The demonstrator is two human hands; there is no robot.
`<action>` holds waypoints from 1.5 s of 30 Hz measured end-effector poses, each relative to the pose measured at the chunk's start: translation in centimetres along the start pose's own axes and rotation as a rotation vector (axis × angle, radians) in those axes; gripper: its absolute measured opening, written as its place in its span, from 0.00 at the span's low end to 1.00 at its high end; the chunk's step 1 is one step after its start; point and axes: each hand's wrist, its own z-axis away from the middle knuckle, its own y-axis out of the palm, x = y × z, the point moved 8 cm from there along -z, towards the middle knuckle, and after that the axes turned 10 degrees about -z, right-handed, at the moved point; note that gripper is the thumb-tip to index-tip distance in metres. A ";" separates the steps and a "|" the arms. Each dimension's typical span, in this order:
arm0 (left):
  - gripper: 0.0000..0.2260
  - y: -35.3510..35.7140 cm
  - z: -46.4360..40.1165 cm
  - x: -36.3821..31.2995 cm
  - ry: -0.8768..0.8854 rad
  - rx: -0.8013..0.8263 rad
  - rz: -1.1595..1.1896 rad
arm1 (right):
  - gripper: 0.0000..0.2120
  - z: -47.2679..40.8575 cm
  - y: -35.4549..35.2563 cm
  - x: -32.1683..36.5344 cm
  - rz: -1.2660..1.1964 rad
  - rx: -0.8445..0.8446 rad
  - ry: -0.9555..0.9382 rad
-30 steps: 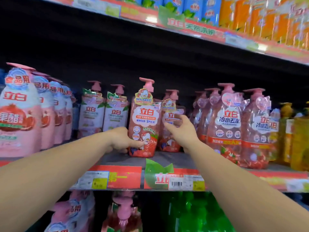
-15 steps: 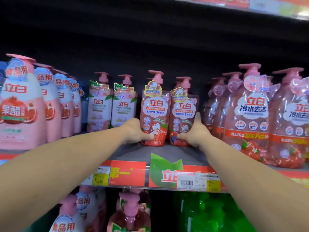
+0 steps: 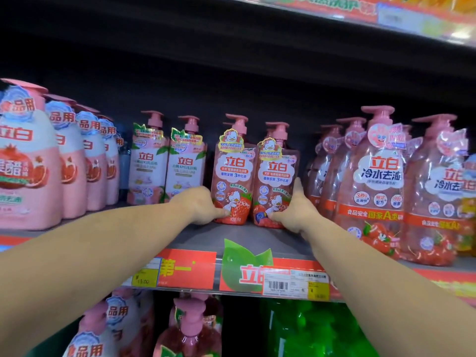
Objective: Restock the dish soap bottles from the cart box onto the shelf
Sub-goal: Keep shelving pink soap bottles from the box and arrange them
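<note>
Left hand [image 3: 199,207] gripping left strawberry dish soap bottle [image 3: 233,173]; right hand [image 3: 296,210] gripping its twin [image 3: 277,176] just beside, both standing behind the shelf edge [image 3: 195,243].

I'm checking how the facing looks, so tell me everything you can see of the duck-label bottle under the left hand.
The left duck bottle is a pink, see-through plastic pump bottle with a pink pump head and a duck tag at its neck. Its label shows red brand characters on a white cloud, a cartoon duck and strawberries. It stands upright on the shelf, set back from the edge, label forward, close beside its twin. The left hand holds its lower left side, thumb on the front.
</note>
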 end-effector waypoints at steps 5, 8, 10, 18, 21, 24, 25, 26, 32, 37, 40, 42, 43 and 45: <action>0.33 -1.3 1.0 -0.3 -0.045 -0.110 -0.300 | 0.50 0.3 0.2 -0.1 0.009 -0.023 0.025; 0.34 -1.1 1.5 0.3 0.002 -0.012 -0.249 | 0.49 1.2 0.2 1.0 0.072 -0.078 0.000; 0.34 -2.1 2.5 1.0 0.050 -0.014 -0.158 | 0.47 2.2 -0.1 3.0 0.147 -0.142 -0.127; 0.25 -9.2 13.7 11.9 0.124 -0.461 -0.070 | 0.35 12.2 10.7 16.6 0.281 -0.047 -0.643; 0.24 -10.3 21.4 20.0 0.060 -0.561 -0.098 | 0.30 18.5 18.8 22.4 0.234 0.040 -0.781; 0.26 -10.1 30.1 31.3 -0.071 -0.543 -0.167 | 0.25 26.5 28.3 28.2 0.164 0.144 -0.892; 0.27 -10.0 33.1 35.6 -0.138 -0.509 -0.207 | 0.24 29.3 31.7 30.0 0.140 0.195 -0.920; 0.29 -9.8 36.3 40.1 -0.222 -0.450 -0.249 | 0.24 32.2 35.4 31.9 0.122 0.256 -0.946; 0.39 -9.4 56.2 61.3 -0.666 -0.093 -0.507 | 0.28 50.7 56.1 40.9 0.084 0.675 -1.029; 0.37 -9.1 71.2 72.4 -0.955 0.072 -0.500 | 0.29 63.5 68.4 44.4 0.059 0.975 -1.011; 0.33 -8.0 78.6 78.3 -1.159 0.130 -0.427 | 0.30 68.8 74.3 44.8 0.043 1.153 -0.939; 0.35 -7.5 81.6 81.7 -1.254 0.134 -0.385 | 0.30 71.2 78.2 45.0 0.036 1.215 -0.923; 0.36 -7.2 82.6 83.3 -1.284 0.136 -0.366 | 0.31 72.2 80.4 45.0 0.031 1.245 -0.905; 0.36 -6.5 83.6 86.6 -1.318 0.140 -0.328 | 0.32 73.8 84.8 45.2 0.031 1.309 -0.851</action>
